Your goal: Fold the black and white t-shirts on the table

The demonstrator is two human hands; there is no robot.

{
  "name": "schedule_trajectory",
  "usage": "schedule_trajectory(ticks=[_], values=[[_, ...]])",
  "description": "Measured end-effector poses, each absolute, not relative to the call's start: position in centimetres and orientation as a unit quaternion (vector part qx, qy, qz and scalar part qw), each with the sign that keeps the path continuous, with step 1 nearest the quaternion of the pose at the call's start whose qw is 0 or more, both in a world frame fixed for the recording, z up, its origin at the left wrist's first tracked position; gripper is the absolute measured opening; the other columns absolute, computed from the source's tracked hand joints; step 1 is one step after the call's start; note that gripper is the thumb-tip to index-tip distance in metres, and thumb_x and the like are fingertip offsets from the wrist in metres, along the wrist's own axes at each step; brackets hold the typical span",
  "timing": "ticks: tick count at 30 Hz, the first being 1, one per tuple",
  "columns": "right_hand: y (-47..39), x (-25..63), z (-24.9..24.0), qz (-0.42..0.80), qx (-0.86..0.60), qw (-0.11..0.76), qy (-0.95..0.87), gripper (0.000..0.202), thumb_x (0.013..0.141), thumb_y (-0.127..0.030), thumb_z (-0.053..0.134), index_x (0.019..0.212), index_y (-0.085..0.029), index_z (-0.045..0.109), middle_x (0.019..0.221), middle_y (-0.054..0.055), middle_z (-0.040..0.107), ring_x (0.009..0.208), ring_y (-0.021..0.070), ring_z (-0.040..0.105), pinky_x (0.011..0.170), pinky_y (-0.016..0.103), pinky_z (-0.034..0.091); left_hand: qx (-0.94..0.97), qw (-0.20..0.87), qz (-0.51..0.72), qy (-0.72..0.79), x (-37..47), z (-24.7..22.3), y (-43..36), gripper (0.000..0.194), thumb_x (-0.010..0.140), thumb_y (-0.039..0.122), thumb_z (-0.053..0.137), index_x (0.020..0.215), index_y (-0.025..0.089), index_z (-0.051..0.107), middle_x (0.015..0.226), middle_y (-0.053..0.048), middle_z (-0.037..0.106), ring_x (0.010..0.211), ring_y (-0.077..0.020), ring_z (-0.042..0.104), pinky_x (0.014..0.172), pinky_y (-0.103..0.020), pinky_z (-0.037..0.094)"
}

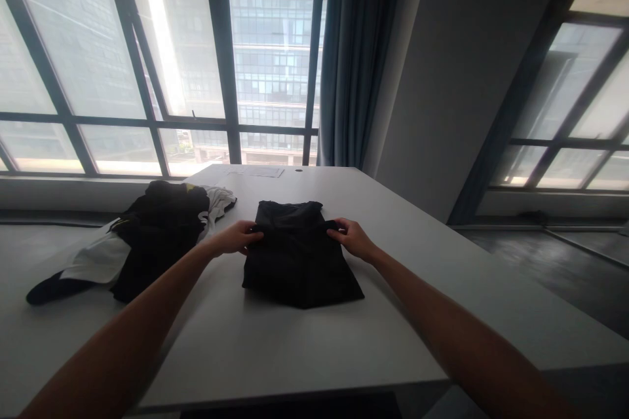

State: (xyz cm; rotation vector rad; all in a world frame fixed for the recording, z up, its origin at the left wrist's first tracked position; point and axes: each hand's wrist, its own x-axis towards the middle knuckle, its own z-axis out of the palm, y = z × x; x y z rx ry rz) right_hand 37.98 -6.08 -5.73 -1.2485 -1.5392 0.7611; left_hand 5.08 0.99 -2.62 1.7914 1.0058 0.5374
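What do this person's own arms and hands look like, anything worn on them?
The left hand and right hand are bare, without gloves. The left forearm and right forearm show no sleeves, and no watch or bracelet is visible. Rings can't be judged at this size.

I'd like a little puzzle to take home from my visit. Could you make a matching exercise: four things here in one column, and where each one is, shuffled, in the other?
Things
1. Black garment
2. Clothes pile
3. Curtain
4. Paper

Places
A. Hanging beside the window
B. Flat near the far edge of the table
C. Between the left hand and the right hand, one side pinched in each
D. Heaped beyond the left forearm

Pairs: 1-C, 2-D, 3-A, 4-B
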Motion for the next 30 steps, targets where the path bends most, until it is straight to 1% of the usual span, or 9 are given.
schedule_trajectory(ticks=[4, 7, 10, 13, 19, 23, 26, 28, 30], values=[[-4.9, 37.4, -6.5, 0.268, -0.507, 0.513, -0.638, 0.027, 0.079, -0.034, 0.068, 0.100, -0.017, 0.066, 0.099, 0.007, 0.069, 0.083, 0.0190, 0.066, 0.081, 0.037, 0.055, 0.735, 0.494, 0.202, 0.418, 4.4, -2.7, 1.4, 0.059, 0.065, 0.064, 0.074, 0.095, 0.013, 0.068, 0.086, -0.008, 0.072, 0.077, -0.0226, 0.068, 0.062, -0.032, 0.056], [-4.5, 37.1, -6.6, 0.237, -0.524, 0.532, -0.622, 0.029, 0.083, -0.031, 0.062, 0.109, -0.018, 0.063, 0.099, 0.008, 0.068, 0.083, 0.0184, 0.066, 0.077, 0.034, 0.055, 0.732, 0.493, 0.219, 0.417, 4.3, -3.0, 1.7, 0.056, 0.067, 0.061, 0.072, 0.097, 0.014, 0.067, 0.087, -0.007, 0.071, 0.077, -0.0229, 0.068, 0.063, -0.033, 0.056], [-4.2, 37.2, -6.8, 0.181, -0.607, 0.464, -0.620, 0.037, 0.080, -0.021, 0.063, 0.116, -0.014, 0.060, 0.086, 0.005, 0.067, 0.071, 0.0160, 0.064, 0.072, 0.031, 0.053, 0.752, 0.373, 0.241, 0.488, 4.7, -4.4, 2.2, 0.043, 0.069, 0.052, 0.070, 0.088, 0.013, 0.066, 0.072, -0.005, 0.068, 0.066, -0.0219, 0.065, 0.058, -0.032, 0.052], [-4.4, 37.5, -7.0, 0.113, -0.639, 0.402, -0.646, 0.045, 0.076, -0.014, 0.063, 0.120, -0.015, 0.059, 0.081, 0.002, 0.066, 0.066, 0.0137, 0.061, 0.070, 0.027, 0.050, 0.794, 0.233, 0.258, 0.498, 5.3, -5.6, 2.6, 0.029, 0.074, 0.042, 0.065, 0.084, 0.015, 0.069, 0.070, -0.005, 0.067, 0.068, -0.0218, 0.064, 0.063, -0.031, 0.049], [-4.7, 37.9, -7.0, 0.059, -0.611, 0.404, -0.678, 0.039, 0.081, -0.014, 0.059, 0.120, -0.018, 0.060, 0.086, 0.003, 0.068, 0.069, 0.0133, 0.062, 0.072, 0.026, 0.049, 0.821, 0.154, 0.282, 0.473, 5.5, -6.2, 3.0, 0.037, 0.082, 0.046, 0.055, 0.097, 0.016, 0.070, 0.079, -0.005, 0.070, 0.074, -0.0216, 0.065, 0.068, -0.029, 0.048], [-4.6, 38.4, -7.2, 0.043, -0.625, 0.313, -0.713, 0.044, 0.077, -0.009, 0.062, 0.120, -0.014, 0.063, 0.106, 0.010, 0.066, 0.077, 0.0159, 0.062, 0.082, 0.032, 0.049, 0.830, 0.117, 0.238, 0.491, 4.4, -5.9, 3.1, 0.050, 0.076, 0.043, 0.065, 0.119, 0.018, 0.062, 0.106, -0.010, 0.069, 0.090, -0.0251, 0.065, 0.078, -0.034, 0.049], [-5.6, 39.1, -6.5, 0.054, -0.582, 0.289, -0.758, 0.037, 0.077, -0.008, 0.059, 0.111, -0.018, 0.070, 0.118, 0.011, 0.062, 0.090, 0.0190, 0.062, 0.087, 0.035, 0.049, 0.876, 0.159, 0.187, 0.415, 3.2, -5.0, 2.7, 0.063, 0.069, 0.054, 0.072, 0.122, 0.022, 0.062, 0.130, -0.012, 0.059, 0.109, -0.0298, 0.060, 0.087, -0.038, 0.048], [-6.5, 39.6, -5.9, 0.113, -0.540, 0.277, -0.787, 0.029, 0.079, -0.015, 0.061, 0.106, -0.021, 0.072, 0.119, 0.008, 0.063, 0.101, 0.0215, 0.061, 0.090, 0.035, 0.049, 0.901, 0.215, 0.122, 0.357, 2.9, -4.6, 2.3, 0.070, 0.063, 0.060, 0.075, 0.123, 0.027, 0.062, 0.139, -0.009, 0.053, 0.122, -0.0326, 0.053, 0.098, -0.040, 0.044], [-7.2, 40.0, -5.6, 0.184, -0.516, 0.257, -0.796, 0.025, 0.082, -0.029, 0.065, 0.106, -0.025, 0.073, 0.121, 0.006, 0.064, 0.108, 0.0240, 0.060, 0.093, 0.037, 0.049, 0.910, 0.251, 0.047, 0.326, 3.0, -4.7, 1.8, 0.079, 0.061, 0.062, 0.077, 0.131, 0.031, 0.057, 0.151, -0.008, 0.043, 0.135, -0.0348, 0.041, 0.108, -0.044, 0.034]])
